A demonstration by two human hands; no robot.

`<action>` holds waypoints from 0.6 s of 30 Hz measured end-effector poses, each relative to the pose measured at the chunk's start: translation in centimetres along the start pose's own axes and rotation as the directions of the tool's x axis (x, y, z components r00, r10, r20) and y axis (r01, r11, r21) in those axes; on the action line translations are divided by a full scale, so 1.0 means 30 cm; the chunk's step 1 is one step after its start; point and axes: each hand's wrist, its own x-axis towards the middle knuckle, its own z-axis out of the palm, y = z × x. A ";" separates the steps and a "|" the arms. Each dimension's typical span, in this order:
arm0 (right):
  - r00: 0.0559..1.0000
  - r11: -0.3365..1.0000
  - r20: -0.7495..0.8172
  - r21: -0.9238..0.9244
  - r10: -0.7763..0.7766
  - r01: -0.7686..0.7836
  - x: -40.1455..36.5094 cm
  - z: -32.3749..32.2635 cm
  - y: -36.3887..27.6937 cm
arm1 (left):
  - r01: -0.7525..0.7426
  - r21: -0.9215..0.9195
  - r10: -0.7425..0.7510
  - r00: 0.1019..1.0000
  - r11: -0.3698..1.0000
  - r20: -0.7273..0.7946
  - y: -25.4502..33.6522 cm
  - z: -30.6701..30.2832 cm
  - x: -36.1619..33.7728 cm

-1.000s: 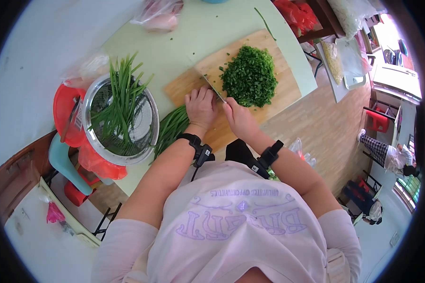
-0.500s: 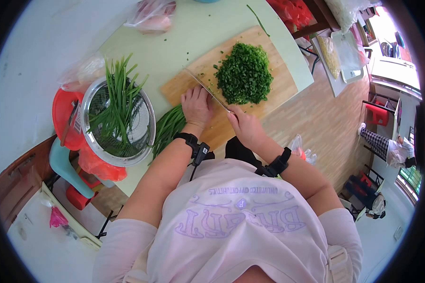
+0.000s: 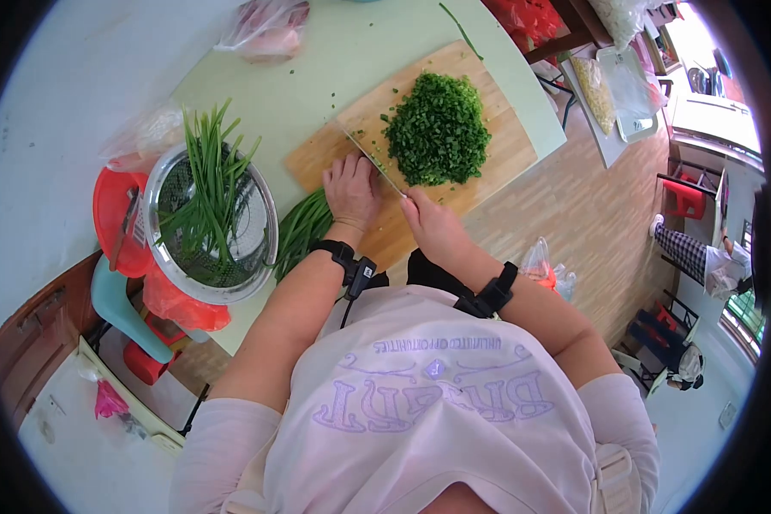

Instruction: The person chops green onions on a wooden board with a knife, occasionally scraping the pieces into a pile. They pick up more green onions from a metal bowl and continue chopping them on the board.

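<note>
Chopping step, centre frame: your right hand (image 3: 433, 224) grips the knife (image 3: 370, 158); your left hand (image 3: 351, 188) clamps the chives (image 3: 304, 227). The next cut likely requires feeding the stalks bladeward.

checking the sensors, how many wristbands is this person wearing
2: left band by the left hand pressing the greens, right band by the right hand gripping the knife. None looks hidden.
</note>
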 end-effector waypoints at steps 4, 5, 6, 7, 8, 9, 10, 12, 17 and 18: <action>0.999 0.999 0.014 -0.038 0.034 -0.034 0.030 0.020 -0.008 | 0.015 0.006 -0.015 0.999 1.000 0.040 -0.005 0.000 -0.003; 0.999 0.999 0.016 -0.040 0.034 -0.034 0.045 0.026 -0.011 | 0.019 0.005 -0.020 0.998 1.000 0.056 -0.005 0.001 -0.004; 1.000 0.999 0.006 -0.034 0.024 -0.024 0.065 0.032 -0.015 | 0.023 0.005 -0.023 0.998 1.000 0.055 -0.004 0.002 -0.002; 1.000 1.000 -0.003 -0.028 0.013 -0.013 0.084 0.039 -0.016 | 0.019 -0.001 -0.019 0.999 1.000 0.032 -0.001 0.003 -0.001; 1.000 1.000 0.000 -0.028 0.012 -0.012 0.098 0.050 -0.011 | 0.015 -0.007 -0.015 1.000 1.000 0.010 0.001 0.001 -0.003; 1.000 1.000 -0.011 -0.003 -0.009 0.009 0.112 0.065 -0.001 | 0.016 -0.005 -0.016 1.000 1.000 0.009 -0.001 0.001 -0.005; 0.999 0.999 -0.024 0.021 -0.032 0.032 0.124 0.074 0.007 | 0.015 -0.017 -0.015 1.000 1.000 0.003 -0.003 0.002 -0.004; 0.997 0.996 -0.061 0.070 -0.041 0.046 0.132 0.079 0.021 | 0.018 -0.032 -0.018 1.000 0.999 -0.005 -0.004 0.008 -0.004; 0.998 0.986 -0.058 0.165 -0.021 0.030 0.160 0.037 0.049 | 0.043 -0.068 -0.042 0.999 0.997 0.014 0.000 -0.021 0.005; 0.999 0.975 -0.038 0.222 0.024 -0.015 0.165 0.037 0.058 | 0.045 -0.064 -0.045 0.999 0.997 0.010 0.003 -0.031 0.009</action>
